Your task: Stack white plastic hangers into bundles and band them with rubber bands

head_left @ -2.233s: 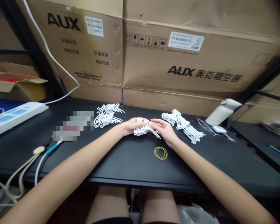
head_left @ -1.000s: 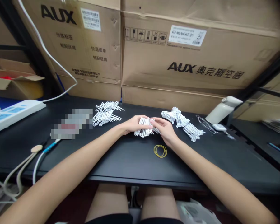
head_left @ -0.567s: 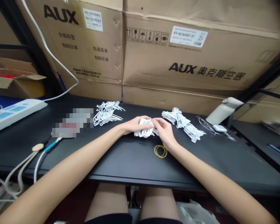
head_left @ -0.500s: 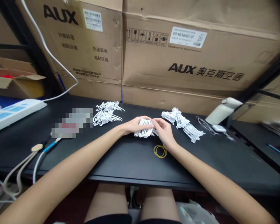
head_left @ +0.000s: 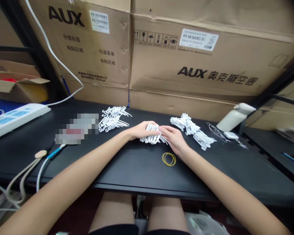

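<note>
My left hand (head_left: 137, 131) is closed over a bundle of small white wire hooks (head_left: 150, 136) lying on the black table (head_left: 127, 166). My right hand (head_left: 174, 138) touches the bundle's right end, its fingers curled against the hooks. A yellow rubber band (head_left: 169, 159) lies flat on the table just in front of my right hand. One pile of the same white hooks (head_left: 112, 119) sits to the left, and another pile of white hooks (head_left: 193, 131) sits to the right.
Big AUX cardboard boxes (head_left: 186, 58) wall off the back of the table. A white power strip (head_left: 12, 118) and cables (head_left: 26, 173) lie at the left. A white lamp-like device (head_left: 234, 116) and a clear plastic piece (head_left: 214, 131) sit at the right.
My right hand has slid slightly along the bundle's right end while the left hand kept its hold. The rubber band and both piles have stayed in place.
</note>
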`<action>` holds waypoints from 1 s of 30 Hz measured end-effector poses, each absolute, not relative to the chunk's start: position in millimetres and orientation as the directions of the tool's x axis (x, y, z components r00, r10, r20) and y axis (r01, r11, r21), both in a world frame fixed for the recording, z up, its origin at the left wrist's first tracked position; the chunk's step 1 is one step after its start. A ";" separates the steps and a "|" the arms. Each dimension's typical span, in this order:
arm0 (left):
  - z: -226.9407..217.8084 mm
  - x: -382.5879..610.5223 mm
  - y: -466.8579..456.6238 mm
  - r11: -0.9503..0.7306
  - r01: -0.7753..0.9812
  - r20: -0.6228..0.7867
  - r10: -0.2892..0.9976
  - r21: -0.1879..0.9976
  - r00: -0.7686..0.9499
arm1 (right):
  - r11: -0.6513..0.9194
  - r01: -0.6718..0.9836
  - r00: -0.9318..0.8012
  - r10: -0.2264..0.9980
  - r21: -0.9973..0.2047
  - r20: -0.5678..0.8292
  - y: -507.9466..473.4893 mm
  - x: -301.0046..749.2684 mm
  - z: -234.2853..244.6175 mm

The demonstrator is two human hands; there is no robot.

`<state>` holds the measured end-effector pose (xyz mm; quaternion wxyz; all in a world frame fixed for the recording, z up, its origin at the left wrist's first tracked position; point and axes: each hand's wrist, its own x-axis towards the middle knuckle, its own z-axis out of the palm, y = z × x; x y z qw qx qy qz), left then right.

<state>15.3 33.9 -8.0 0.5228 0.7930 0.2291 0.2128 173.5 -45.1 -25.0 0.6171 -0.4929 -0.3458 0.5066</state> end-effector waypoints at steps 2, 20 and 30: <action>-6.9 15.5 32.3 -0.378 0.186 0.091 0.607 0.907 0.790 | 0.007 -0.263 0.284 0.956 -0.965 -0.070 -46.1 171.1 -25.6; -6.8 18.3 32.0 0.196 -0.061 -0.077 0.625 0.979 0.777 | 0.143 -0.146 0.340 0.937 -0.979 0.086 -41.9 174.6 -19.6; -6.3 19.2 30.4 0.257 -0.166 -0.049 0.664 0.952 0.746 | 0.466 0.484 0.023 0.840 -0.741 0.542 -58.3 173.6 -14.1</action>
